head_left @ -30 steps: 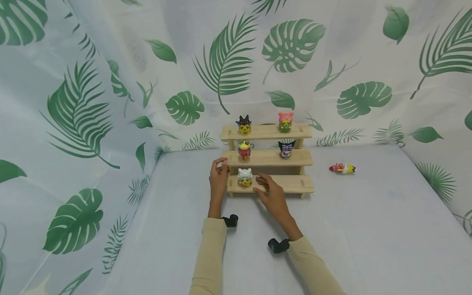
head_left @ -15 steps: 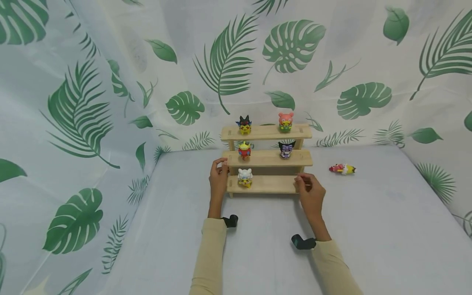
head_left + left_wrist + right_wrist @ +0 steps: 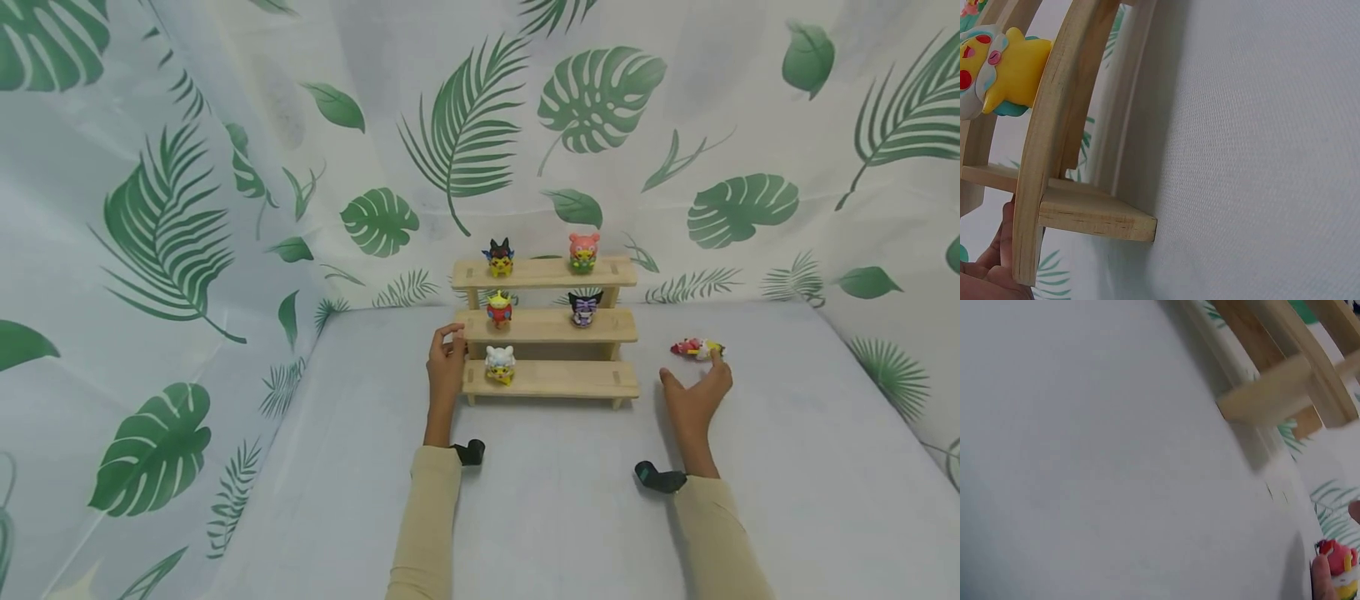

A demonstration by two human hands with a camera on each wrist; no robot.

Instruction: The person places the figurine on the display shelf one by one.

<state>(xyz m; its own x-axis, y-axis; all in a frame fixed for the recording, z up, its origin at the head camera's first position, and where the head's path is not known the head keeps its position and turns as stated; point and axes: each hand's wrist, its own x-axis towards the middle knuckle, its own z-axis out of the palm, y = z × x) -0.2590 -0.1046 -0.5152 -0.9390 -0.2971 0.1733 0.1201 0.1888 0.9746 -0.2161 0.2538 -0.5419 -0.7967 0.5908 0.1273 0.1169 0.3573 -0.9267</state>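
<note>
My left hand (image 3: 446, 360) grips the left side of a three-tier wooden display shelf (image 3: 555, 379); in the left wrist view, its fingers (image 3: 1007, 234) reach behind a wooden end. My right hand (image 3: 693, 404) is to the right of the shelf, thumb and forefinger spread. Its forefinger meets a small red, white and yellow figurine (image 3: 696, 348) lying on its side. In the right wrist view a fingertip (image 3: 1321, 578) is against that figurine (image 3: 1338, 559), which the frame edge cuts off. A white-hooded yellow figurine (image 3: 499, 365) stands on the lowest tier, at left.
On the middle tier stand a red-and-blue figurine (image 3: 499, 311) and a black-and-purple one (image 3: 584, 309). The top tier bears a black-eared yellow figurine (image 3: 500, 258) and a pink-hooded one (image 3: 583, 252). A leaf-printed sheet (image 3: 480, 108) hangs close behind the shelf.
My right hand has moved right, from beside the white-hooded figurine, past the shelf's right end, to the lying figurine. My left hand has stayed at the shelf's left side.
</note>
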